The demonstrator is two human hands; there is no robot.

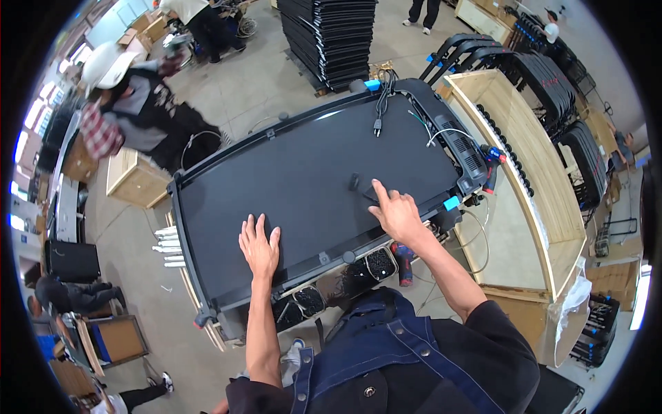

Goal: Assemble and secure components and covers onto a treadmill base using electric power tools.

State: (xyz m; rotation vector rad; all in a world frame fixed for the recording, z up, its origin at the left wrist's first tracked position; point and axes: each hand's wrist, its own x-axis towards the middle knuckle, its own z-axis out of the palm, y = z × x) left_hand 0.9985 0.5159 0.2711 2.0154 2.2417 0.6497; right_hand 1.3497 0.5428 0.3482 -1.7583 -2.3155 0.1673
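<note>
Navy apron straps (434,361) before a treadmill deck (310,200)

1. Treadmill deck: lying crosswise before the wearer, black belt (289,162) uppermost.
2. Small black piece (354,182): loose on the belt, just beyond the right hand (398,215).
3. Right hand: index finger extended, thumb apart, remaining fingers bent; cannot tell whether it grips the dark bit (369,194) beside it.
4. Left hand (261,250): on the belt near the close edge, fingers lightly spread.
5. Power cord (384,90): draped over the far edge, plug resting on the belt.
6. Red-and-blue driver (405,268): beside the parts bins (333,297), near edge.
7. Co-worker (148,103): beyond the far left corner.

Risks, as judged: a sweeping wrist could knock the small black piece off and lose it among the bins; plug prongs, dragged by a tugged cord, could scuff the belt.
</note>
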